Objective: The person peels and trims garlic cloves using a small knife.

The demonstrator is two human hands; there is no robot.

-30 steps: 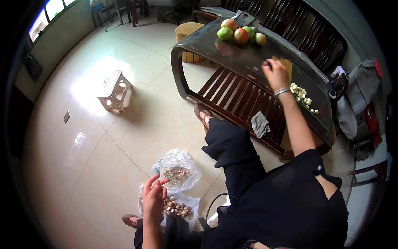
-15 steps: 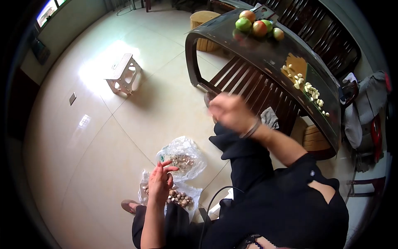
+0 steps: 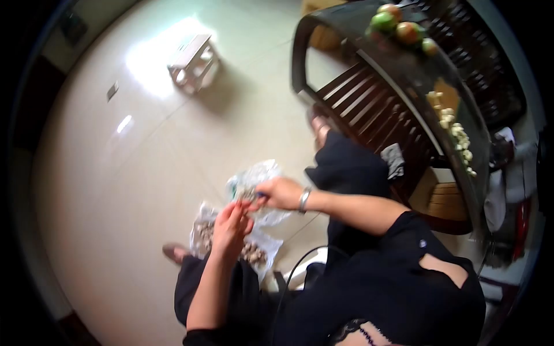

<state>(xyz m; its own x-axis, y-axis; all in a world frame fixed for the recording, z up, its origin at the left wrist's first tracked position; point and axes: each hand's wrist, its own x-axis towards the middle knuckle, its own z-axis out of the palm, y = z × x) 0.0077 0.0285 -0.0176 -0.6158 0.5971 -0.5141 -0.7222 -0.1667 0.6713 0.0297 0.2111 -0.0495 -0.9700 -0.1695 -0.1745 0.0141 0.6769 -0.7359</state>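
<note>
My left hand (image 3: 231, 225) is closed in a pinch above the plastic bags, its fingertips close together; what it holds is too small and blurred to name. My right hand (image 3: 280, 194), with a silver band on the wrist, meets it from the right. Its fingers are closed on a small dark blue object (image 3: 259, 195), whose kind I cannot tell. Below my left hand lies a clear plastic bag with small round brownish pieces (image 3: 254, 252). Behind it, another clear plastic bag (image 3: 268, 170) holds pale brown scraps, partly hidden by my hands.
A dark table (image 3: 340, 23) stands at the right, bearing several red and green fruits (image 3: 408, 33) and small whitish pieces (image 3: 459, 135). Its slatted lower shelf holds a grey cloth (image 3: 393, 161). A folding step stool (image 3: 193, 62) stands on the tiled floor (image 3: 115, 190).
My right hand has come down from beside the table to meet my left hand over the bags. My left fingers have drawn from spread into a pinch. The view has shifted.
</note>
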